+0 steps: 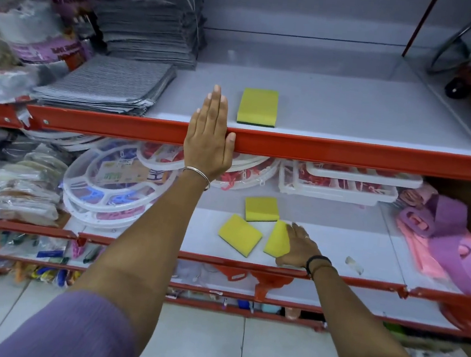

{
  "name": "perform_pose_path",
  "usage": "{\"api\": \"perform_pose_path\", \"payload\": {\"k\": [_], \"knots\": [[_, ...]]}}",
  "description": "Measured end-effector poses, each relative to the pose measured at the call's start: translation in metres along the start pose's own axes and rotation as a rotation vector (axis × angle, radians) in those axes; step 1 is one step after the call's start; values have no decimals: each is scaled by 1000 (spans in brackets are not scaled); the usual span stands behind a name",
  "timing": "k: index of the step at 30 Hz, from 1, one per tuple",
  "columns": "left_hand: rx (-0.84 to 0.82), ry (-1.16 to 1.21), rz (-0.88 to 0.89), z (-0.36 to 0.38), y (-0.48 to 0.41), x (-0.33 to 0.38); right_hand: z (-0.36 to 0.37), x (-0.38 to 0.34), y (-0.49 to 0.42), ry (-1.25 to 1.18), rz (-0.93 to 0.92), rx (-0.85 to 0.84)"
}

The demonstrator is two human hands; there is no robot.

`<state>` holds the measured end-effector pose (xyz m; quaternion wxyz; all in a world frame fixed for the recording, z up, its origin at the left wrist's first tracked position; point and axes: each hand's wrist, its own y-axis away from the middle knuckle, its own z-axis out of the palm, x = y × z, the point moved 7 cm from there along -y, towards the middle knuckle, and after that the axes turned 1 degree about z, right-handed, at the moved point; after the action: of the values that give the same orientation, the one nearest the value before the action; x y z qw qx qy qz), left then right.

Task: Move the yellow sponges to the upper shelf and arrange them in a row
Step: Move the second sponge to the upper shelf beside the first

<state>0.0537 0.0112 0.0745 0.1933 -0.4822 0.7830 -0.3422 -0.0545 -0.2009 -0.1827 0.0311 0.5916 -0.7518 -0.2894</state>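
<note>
One yellow sponge with a dark green underside lies flat on the upper shelf, near its red front rail. My left hand rests flat and empty over that rail, just left of the sponge. Three yellow sponges are on the lower shelf: one at the back, one at the front left, and one tilted up on edge. My right hand grips the tilted sponge from its right side.
Stacks of grey cloths fill the upper shelf's left side. Round white plastic hangers and white trays line the lower shelf's back. Purple and pink items lie at the lower right. A red pole rises at the upper right.
</note>
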Motion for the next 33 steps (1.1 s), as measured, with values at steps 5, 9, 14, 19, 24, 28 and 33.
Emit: {"api": "perform_pose_path", "payload": {"k": [5,9,14,19,24,28,33], "knots": [[24,-28,4,2,-1,-2,-5,3,-9,10,19,54],[35,-32,15,2,-1,-2,-21,-9,0,2,3,96],[23,-8,7,0,0,-2,-69,-38,40,-118,-74,10],[-33,20,-12,-3,1,0,-146,-75,114,-186,-242,6],[-103,39,-37,-5,3,1,-237,-102,162,-265,-453,239],[-142,38,-43,-7,2,0,-295,-106,149,-238,-505,536],[-165,38,-36,-5,3,0,-324,-107,91,-178,-412,600]]}}
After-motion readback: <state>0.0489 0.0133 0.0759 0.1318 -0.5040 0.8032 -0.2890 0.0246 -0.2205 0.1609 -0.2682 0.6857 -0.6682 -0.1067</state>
